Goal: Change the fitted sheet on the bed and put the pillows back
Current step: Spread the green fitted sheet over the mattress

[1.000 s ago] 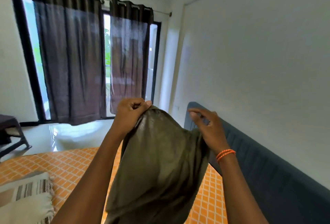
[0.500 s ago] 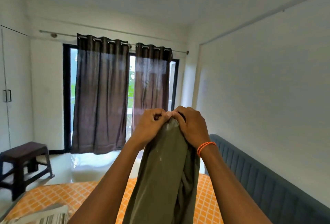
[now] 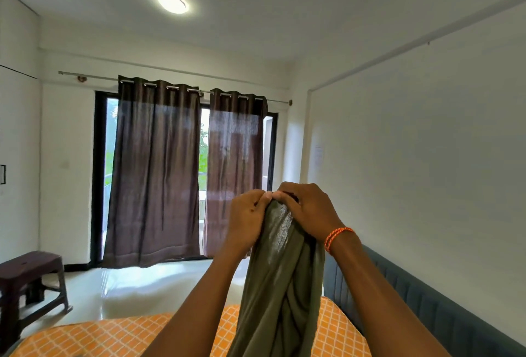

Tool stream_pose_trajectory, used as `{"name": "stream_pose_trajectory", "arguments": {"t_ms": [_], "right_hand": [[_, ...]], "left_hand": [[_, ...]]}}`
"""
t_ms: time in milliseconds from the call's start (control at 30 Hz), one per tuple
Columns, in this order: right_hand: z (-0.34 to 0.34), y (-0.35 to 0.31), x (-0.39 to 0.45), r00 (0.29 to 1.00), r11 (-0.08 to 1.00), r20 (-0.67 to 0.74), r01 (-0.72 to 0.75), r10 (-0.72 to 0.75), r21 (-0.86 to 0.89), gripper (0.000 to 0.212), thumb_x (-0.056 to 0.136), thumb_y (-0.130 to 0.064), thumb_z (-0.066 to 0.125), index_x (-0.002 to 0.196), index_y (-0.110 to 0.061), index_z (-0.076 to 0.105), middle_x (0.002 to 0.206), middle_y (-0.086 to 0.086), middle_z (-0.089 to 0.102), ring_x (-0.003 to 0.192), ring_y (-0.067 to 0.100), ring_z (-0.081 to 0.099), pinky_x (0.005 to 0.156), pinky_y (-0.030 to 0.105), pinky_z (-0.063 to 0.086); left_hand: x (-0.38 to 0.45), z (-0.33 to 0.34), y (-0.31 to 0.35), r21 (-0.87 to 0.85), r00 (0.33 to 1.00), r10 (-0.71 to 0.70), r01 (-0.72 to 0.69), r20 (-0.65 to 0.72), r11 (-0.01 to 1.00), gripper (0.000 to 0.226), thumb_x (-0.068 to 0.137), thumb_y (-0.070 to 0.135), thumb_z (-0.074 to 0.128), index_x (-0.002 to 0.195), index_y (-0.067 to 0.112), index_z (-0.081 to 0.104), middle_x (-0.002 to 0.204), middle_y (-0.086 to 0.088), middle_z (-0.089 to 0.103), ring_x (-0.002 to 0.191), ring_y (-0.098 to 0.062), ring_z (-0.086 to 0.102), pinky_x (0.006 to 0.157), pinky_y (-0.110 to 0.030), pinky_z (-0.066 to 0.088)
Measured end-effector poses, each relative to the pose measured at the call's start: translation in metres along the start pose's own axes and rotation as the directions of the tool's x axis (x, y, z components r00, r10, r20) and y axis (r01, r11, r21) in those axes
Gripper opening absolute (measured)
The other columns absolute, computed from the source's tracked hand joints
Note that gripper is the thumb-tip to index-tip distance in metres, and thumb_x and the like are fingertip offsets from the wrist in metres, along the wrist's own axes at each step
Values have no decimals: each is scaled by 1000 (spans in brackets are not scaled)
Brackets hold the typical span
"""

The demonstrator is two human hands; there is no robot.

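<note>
An olive-green sheet (image 3: 280,279) hangs in bunched folds from both my hands, held up in front of me. My left hand (image 3: 247,221) and my right hand (image 3: 306,210) pinch its top edge side by side, thumbs nearly touching. An orange bracelet sits on my right wrist. Below the cloth lies the bed with an orange sheet (image 3: 119,338) patterned in white diamonds. No pillow is in view.
A dark teal padded headboard (image 3: 421,304) runs along the right wall. A dark plastic stool (image 3: 31,277) stands on the shiny floor at left. Brown curtains (image 3: 155,174) cover the window doors ahead. A wardrobe door edge shows at far left.
My hands came together at the top of the green sheet, gathering it narrower. The view tilted up, so the striped pillow at lower left dropped out of sight.
</note>
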State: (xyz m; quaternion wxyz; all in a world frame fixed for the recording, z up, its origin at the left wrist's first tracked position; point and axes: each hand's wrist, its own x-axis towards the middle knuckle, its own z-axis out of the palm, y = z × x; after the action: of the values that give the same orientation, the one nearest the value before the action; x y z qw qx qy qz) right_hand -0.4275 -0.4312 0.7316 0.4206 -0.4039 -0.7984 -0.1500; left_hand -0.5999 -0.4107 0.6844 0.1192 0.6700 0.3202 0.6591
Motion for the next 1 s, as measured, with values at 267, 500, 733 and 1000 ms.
{"name": "stream_pose_trajectory", "arguments": {"t_ms": [267,500,733,1000], "right_hand": [[-28,4,12,1000,992,11,-1,0,125,36,104,-50,49,82,-27,64,76,-7,67,74,10,63,72,37,55],[-31,0,-13,997,956,75,9,-32,292,30,105,-39,58,81,-25,69,75,-8,67,76,14,66,76,31,57],[-45,-14,-11,1000,902,-3,6,-5,432,37,105,-39,58,75,-18,66,72,3,63,71,23,62,75,44,53],[-40,-20,-5,993,906,-119,44,8,421,35,104,-31,61,75,-15,71,68,3,64,66,23,62,69,45,53]], "left_hand": [[-5,9,39,-434,961,-188,260,202,862,28,98,35,65,106,13,82,99,-7,80,92,-20,76,83,-33,63],[-7,-4,13,-100,937,-49,88,345,991,20,100,25,69,109,11,80,103,-8,80,91,-18,77,85,-35,65],[-1,13,21,128,947,315,-306,-57,943,23,101,15,60,112,13,79,103,-2,79,90,2,69,87,-8,51],[13,19,31,93,968,248,-251,44,963,19,90,12,65,98,15,81,86,8,75,79,-7,68,72,-16,56]]}}
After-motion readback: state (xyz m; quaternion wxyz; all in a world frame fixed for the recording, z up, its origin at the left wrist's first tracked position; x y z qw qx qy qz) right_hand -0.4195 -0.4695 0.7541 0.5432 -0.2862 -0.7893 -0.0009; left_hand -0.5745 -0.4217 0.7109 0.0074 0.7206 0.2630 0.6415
